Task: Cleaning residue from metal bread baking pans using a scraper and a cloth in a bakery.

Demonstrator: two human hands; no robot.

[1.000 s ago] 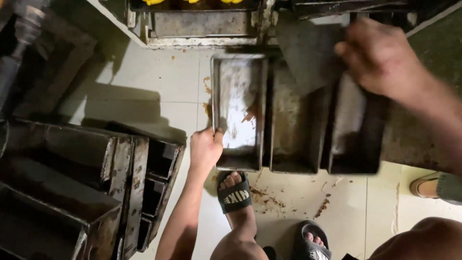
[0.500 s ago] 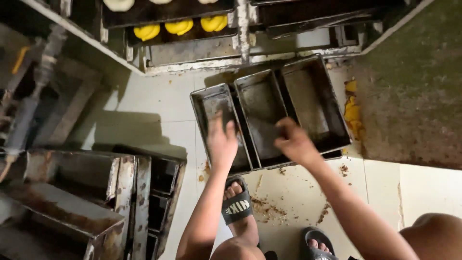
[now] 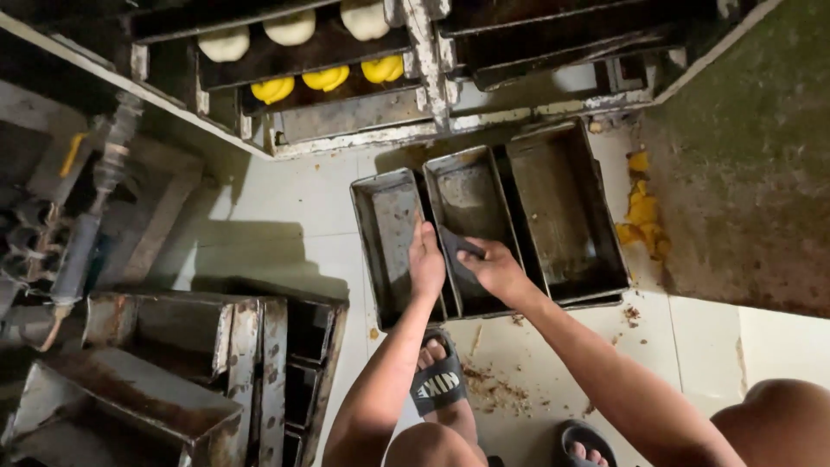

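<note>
- Standing on the pale tiled floor [image 3: 285, 216] before you: three joined rectangular metal loaf tins [image 3: 566, 207], dull grey, greasy and scuffed, side by side.
- Stacked at your lower left: more rusty tins [image 3: 173, 363], boxy and dented.
- Above, on dark rack shelves [image 3: 303, 60]: round pale dough pieces [image 3: 290, 28] and yellow ones [image 3: 327, 78].
- Your left hand [image 3: 426, 264] grips the wall between the left and middle tins, fingers curled over it.
- Your right hand [image 3: 494, 270] pinches a dark cloth [image 3: 456, 246] inside the middle tin.
- Yellow crumbs [image 3: 641, 216] lie just beside the right tin.
</note>
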